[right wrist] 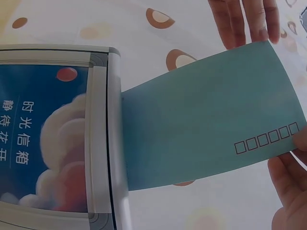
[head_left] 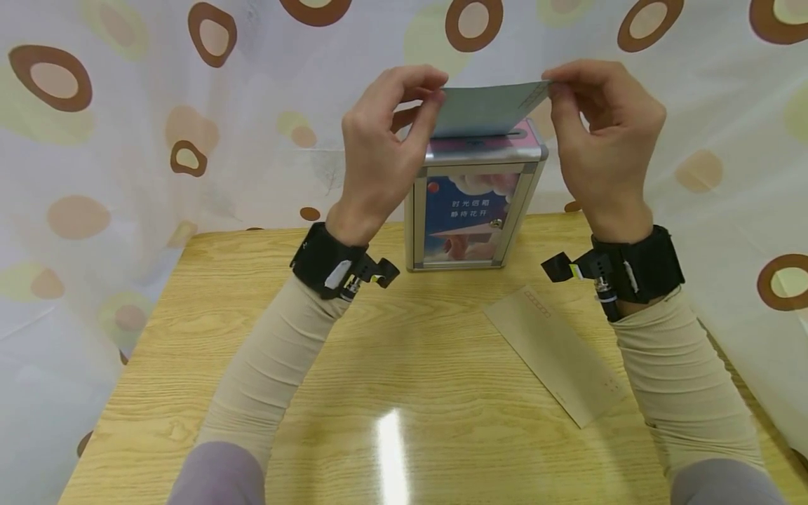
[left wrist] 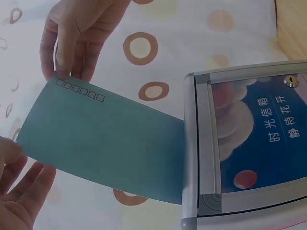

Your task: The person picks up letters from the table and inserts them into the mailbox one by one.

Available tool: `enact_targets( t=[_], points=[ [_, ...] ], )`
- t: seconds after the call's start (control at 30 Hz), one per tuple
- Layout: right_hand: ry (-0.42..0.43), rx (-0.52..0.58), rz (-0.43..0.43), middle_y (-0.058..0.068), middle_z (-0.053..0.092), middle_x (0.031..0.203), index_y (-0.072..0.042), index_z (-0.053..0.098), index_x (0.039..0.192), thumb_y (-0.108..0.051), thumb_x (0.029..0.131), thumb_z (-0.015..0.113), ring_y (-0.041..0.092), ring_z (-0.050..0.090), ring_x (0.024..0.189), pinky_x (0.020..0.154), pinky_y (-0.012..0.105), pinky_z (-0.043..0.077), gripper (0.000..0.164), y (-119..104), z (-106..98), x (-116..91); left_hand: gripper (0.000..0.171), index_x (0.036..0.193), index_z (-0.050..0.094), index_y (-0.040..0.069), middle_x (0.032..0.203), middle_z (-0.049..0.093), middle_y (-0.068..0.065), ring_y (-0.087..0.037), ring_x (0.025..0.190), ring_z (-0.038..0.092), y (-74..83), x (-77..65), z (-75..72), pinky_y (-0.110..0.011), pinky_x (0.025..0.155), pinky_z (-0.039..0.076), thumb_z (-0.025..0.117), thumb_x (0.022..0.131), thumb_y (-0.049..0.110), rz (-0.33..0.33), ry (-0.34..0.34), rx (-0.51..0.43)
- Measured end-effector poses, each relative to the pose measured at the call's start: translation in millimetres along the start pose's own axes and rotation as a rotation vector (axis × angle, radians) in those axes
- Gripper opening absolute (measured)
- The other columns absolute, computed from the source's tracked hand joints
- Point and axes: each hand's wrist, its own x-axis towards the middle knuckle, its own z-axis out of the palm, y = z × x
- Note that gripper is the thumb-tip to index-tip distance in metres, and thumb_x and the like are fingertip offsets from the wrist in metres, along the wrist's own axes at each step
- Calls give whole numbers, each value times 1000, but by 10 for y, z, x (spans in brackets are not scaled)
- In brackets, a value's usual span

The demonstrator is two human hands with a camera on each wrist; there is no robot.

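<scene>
A green envelope with a row of small printed boxes stands upright at the top slot of a metal-framed letter box. Its lower end is at the slot, hidden behind the box's top edge in both wrist views. My left hand pinches the envelope's left upper corner between thumb and fingers. At the opposite corner, beside the printed boxes, my right hand pinches it too. The envelope bows slightly between the hands. The box has a picture front with white characters and a small lock.
A brown envelope lies slantwise on the wooden table, in front of the box and near the right forearm. Behind the table hangs a white curtain with brown ring patterns.
</scene>
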Motion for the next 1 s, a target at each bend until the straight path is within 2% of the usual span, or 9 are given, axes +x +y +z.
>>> enact_targets(
  t=[0.1, 0.2, 0.6, 0.9, 1.0],
  points=[
    [-6, 0, 3, -5, 74, 96, 11, 73, 102, 7, 96, 61, 10, 71, 87, 89, 23, 58, 14, 24, 5, -14, 18, 111, 68, -11, 109, 71, -24, -26, 100, 72, -10, 2, 1, -24, 92, 58, 62, 102, 3, 31, 0, 28],
    [-9, 10, 7, -6, 73, 95, 12, 73, 101, 7, 96, 61, 11, 71, 86, 88, 23, 58, 14, 44, 13, -27, 18, 110, 69, -11, 107, 72, -23, -26, 99, 72, -19, -6, 0, -23, 91, 58, 63, 101, 4, 31, -10, 53],
    [-38, 29, 56, -4, 74, 95, 11, 74, 101, 8, 95, 60, 15, 69, 87, 89, 24, 58, 15, 153, 42, -93, 15, 108, 73, -5, 104, 73, -19, -24, 100, 72, -86, -90, 1, -23, 91, 58, 64, 101, 5, -37, -26, 62],
    [-65, 4, 33, -6, 74, 97, 8, 75, 102, 5, 97, 62, 19, 70, 87, 87, 24, 58, 14, 292, 57, -131, 17, 108, 74, -5, 105, 73, -19, -23, 100, 73, -181, -137, 40, -22, 91, 58, 63, 102, 7, -48, -32, 83],
    [-84, -16, 26, 0, 75, 98, 6, 75, 103, 4, 97, 62, 16, 70, 88, 88, 24, 58, 15, 336, 50, -148, 17, 109, 74, -5, 106, 73, -19, -23, 100, 72, -215, -162, 52, -20, 92, 57, 63, 102, 7, -66, -43, 100]
  ],
)
